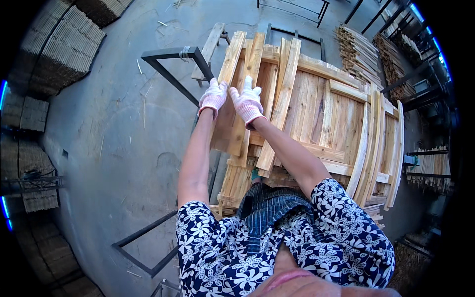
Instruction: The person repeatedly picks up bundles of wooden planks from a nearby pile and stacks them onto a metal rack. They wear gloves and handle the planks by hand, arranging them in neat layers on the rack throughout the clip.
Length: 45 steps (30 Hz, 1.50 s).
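Observation:
Pale work gloves cover both my hands. My left hand is at the left edge of the leftmost wooden plank, its fingers closed on the edge. Just beside it, my right hand lies over the second plank, fingers spread and thumb toward the left. The lower ends of these planks are blurred. Another loose plank slants to the right of my hands. Under these loose pieces lies a large panel of joined boards with crosswise battens.
Several narrow strips lie across the panel's right part. A dark metal frame rises left of my hands, near a wooden bench. Another metal frame stands lower left. Board stacks line the left; loose slats lie far right.

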### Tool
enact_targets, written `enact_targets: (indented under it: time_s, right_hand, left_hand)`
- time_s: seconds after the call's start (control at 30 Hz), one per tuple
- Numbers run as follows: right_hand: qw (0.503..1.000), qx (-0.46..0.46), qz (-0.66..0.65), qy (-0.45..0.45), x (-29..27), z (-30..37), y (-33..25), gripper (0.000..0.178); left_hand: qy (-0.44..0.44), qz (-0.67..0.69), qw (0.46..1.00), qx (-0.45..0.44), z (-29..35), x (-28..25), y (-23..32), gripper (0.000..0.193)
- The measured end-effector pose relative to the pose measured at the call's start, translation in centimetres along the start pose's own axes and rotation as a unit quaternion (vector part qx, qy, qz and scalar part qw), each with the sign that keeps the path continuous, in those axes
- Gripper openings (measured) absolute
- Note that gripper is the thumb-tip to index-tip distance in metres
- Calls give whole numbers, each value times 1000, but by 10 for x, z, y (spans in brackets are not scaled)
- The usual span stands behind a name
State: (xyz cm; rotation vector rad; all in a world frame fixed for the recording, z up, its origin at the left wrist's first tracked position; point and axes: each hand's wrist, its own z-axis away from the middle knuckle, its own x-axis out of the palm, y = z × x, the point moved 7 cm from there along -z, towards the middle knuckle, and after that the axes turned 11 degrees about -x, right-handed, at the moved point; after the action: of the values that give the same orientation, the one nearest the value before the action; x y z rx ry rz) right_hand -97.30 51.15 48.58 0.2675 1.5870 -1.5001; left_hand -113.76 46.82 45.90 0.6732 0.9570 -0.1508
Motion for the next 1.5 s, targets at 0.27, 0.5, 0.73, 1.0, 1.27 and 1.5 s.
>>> enact_targets:
  time_s: [0.27, 0.5, 0.73, 1.0, 1.27, 1.5]
  right_hand:
    - [984, -71, -136, -94, 13, -5, -11, 79]
    - [895, -365, 152, 205, -191, 85, 56, 57]
    - [833, 155, 464, 260, -364, 197, 300, 57]
    - [963, 215, 48, 157, -372, 201, 423, 89]
    - [930, 115, -279, 208, -368, 207, 347, 88]
    - [925, 6, -375, 62, -272, 133, 204, 72]
  left_hand:
    - [16, 24, 998, 51, -16, 14, -13, 69]
    - [222, 42, 929, 293, 88, -16, 63, 71]
    - [13, -73, 973, 219, 156, 92, 129, 98]
    - [-74, 196, 938, 277, 130, 42, 93, 89]
    - [96, -129, 969, 187, 116, -39, -3, 86]
    - [101, -97, 972, 187, 89, -45, -39, 75]
